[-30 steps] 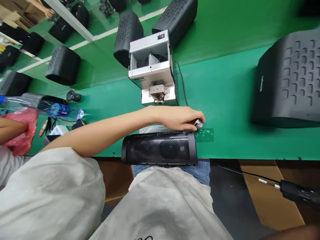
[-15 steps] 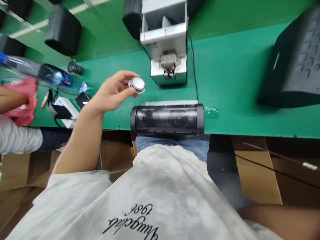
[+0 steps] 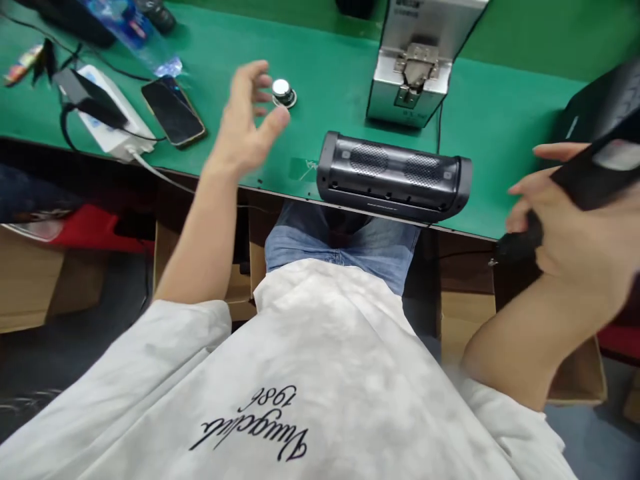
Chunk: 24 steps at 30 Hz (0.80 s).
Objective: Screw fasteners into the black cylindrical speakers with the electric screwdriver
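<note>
My left hand (image 3: 250,123) has its fingers apart, its thumb close to a small round silver part (image 3: 283,93) that rests on the green bench. On the right, my right hand (image 3: 575,227) is wrapped round a black tool (image 3: 600,170), blurred and partly cut off by the frame edge. Between my hands a long black speaker unit (image 3: 395,175) with two mesh-covered circles lies slightly slanted along the bench's front edge. Behind it stands a metal fixture (image 3: 417,73) with a latch-like fitting.
At the left are a phone (image 3: 173,110), a white power strip (image 3: 107,113) with a black adapter (image 3: 90,97), cables and a plastic bottle (image 3: 143,33). A large black housing (image 3: 583,110) stands far right. Cardboard boxes (image 3: 467,317) are below the bench.
The round part has left my left hand and lies on the bench, and the fingers have opened. My right hand has come up into view with the black tool. The camera view has shifted.
</note>
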{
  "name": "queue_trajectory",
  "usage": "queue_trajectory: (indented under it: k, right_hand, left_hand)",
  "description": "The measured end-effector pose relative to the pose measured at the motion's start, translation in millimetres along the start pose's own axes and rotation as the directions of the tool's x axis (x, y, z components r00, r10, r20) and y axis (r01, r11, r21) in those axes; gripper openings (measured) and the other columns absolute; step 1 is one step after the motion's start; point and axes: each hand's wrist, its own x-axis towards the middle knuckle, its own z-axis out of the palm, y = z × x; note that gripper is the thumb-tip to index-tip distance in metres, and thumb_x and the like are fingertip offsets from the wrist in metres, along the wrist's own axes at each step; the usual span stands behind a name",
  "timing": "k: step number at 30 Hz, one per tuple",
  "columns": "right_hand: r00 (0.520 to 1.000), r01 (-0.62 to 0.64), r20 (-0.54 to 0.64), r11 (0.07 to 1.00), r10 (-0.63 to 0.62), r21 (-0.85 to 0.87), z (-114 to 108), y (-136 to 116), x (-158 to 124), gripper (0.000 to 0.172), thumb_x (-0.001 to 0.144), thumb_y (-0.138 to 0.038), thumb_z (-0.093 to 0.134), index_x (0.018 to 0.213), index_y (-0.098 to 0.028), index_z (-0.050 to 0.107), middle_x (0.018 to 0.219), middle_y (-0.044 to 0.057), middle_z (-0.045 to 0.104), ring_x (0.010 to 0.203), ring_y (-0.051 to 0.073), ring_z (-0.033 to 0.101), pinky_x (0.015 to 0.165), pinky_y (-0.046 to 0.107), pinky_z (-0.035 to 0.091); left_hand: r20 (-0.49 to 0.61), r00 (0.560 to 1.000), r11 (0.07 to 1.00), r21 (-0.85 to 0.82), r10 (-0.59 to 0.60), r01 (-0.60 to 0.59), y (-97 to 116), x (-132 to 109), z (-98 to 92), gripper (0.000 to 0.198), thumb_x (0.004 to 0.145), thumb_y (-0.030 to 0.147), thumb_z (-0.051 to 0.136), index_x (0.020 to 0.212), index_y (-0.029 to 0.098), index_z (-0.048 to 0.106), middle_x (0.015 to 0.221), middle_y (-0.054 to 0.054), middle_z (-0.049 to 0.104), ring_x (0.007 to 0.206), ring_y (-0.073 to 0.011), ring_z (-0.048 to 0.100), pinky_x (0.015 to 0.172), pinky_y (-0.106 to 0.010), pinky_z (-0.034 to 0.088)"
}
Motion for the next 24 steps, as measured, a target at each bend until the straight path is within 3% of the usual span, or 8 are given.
queue_trajectory:
  k: [2,3,5,8,11,15,20,24]
  right_hand:
    - [0.993,-0.114,-0.025,0.993,0.115,0.007,23.7,0.4,10.1,0.052,0.096,-0.039,0.089,0.137,-0.008,0.077,0.082,0.005,0.068,0.051,0.011,0.057,0.052,0.028,0.042]
    - [0.986,-0.164,-0.025,0.986,0.164,-0.028,34.0,1.3,14.5,0.058,0.096,-0.039,0.089,0.143,-0.007,0.075,0.08,0.004,0.068,0.049,0.012,0.057,0.052,0.027,0.042]
    - [0.978,-0.209,-0.026,0.972,0.207,-0.103,49.2,4.3,21.2,0.067,0.094,-0.042,0.091,0.149,-0.008,0.074,0.077,0.002,0.066,0.049,0.011,0.056,0.052,0.027,0.044]
    - [0.981,-0.192,-0.014,0.965,0.193,-0.176,57.8,9.5,25.4,0.07,0.084,-0.047,0.097,0.142,-0.01,0.08,0.08,0.004,0.067,0.054,0.011,0.057,0.05,0.026,0.049]
    - [0.99,-0.142,-0.024,0.972,0.14,-0.188,55.8,13.9,25.4,0.073,0.072,-0.049,0.099,0.131,-0.009,0.086,0.081,0.006,0.069,0.054,0.012,0.058,0.044,0.024,0.052]
    - [0.993,-0.119,-0.037,0.978,0.114,-0.172,51.6,15.9,24.7,0.071,0.063,-0.044,0.094,0.124,-0.01,0.089,0.074,0.005,0.067,0.048,0.013,0.057,0.037,0.022,0.051]
    - [0.99,-0.144,-0.032,0.975,0.14,-0.167,49.8,13.8,24.1,0.073,0.06,-0.043,0.097,0.124,-0.009,0.088,0.077,0.006,0.067,0.051,0.013,0.058,0.041,0.022,0.054]
    - [0.978,-0.208,-0.024,0.967,0.207,-0.145,44.7,19.8,19.4,0.085,0.064,-0.051,0.102,0.135,-0.009,0.083,0.09,0.008,0.072,0.054,0.013,0.059,0.04,0.023,0.053]
  left_hand:
    - [0.126,0.987,0.983,-0.167,0.101,-0.079,27.9,-35.5,18.1,0.134,0.078,0.095,0.086,0.178,0.032,0.023,0.174,-0.009,0.048,0.156,-0.0345,0.052,0.135,-0.056,0.045]
    - [0.183,0.98,0.985,-0.165,0.081,-0.05,39.7,-49.6,29.2,0.143,0.071,0.091,0.094,0.179,0.031,0.022,0.176,-0.013,0.044,0.162,-0.0412,0.049,0.134,-0.059,0.045]
    - [0.239,0.971,0.992,-0.115,-0.013,0.042,55.4,-67.4,51.4,0.141,0.068,0.082,0.101,0.178,0.026,0.031,0.173,-0.019,0.042,0.165,-0.0519,0.044,0.13,-0.067,0.047]
    - [0.242,0.968,0.988,-0.122,-0.062,0.094,58.3,-70.5,77.9,0.13,0.078,0.075,0.096,0.178,0.022,0.032,0.172,-0.021,0.039,0.168,-0.0567,0.038,0.127,-0.076,0.044]
    - [0.192,0.978,0.972,-0.233,0.079,-0.033,50.0,-62.6,93.4,0.134,0.083,0.073,0.091,0.184,0.023,0.019,0.178,-0.022,0.032,0.17,-0.0549,0.035,0.132,-0.077,0.035]
    - [0.142,0.96,0.926,-0.33,0.242,-0.184,45.0,-56.5,103.7,0.138,0.082,0.072,0.092,0.186,0.025,0.014,0.183,-0.02,0.03,0.171,-0.0543,0.034,0.139,-0.076,0.025]
    - [0.095,0.989,0.901,-0.429,0.115,-0.063,46.6,-59.6,108.2,0.128,0.083,0.075,0.092,0.183,0.03,0.025,0.172,-0.018,0.044,0.173,-0.0569,0.027,0.138,-0.082,0.023]
    - [0.16,0.972,0.895,-0.438,0.172,-0.086,56.8,-71.0,93.3,0.137,0.082,0.089,0.086,0.185,0.03,0.019,0.18,-0.019,0.039,0.174,-0.0538,0.031,0.139,-0.08,0.026]
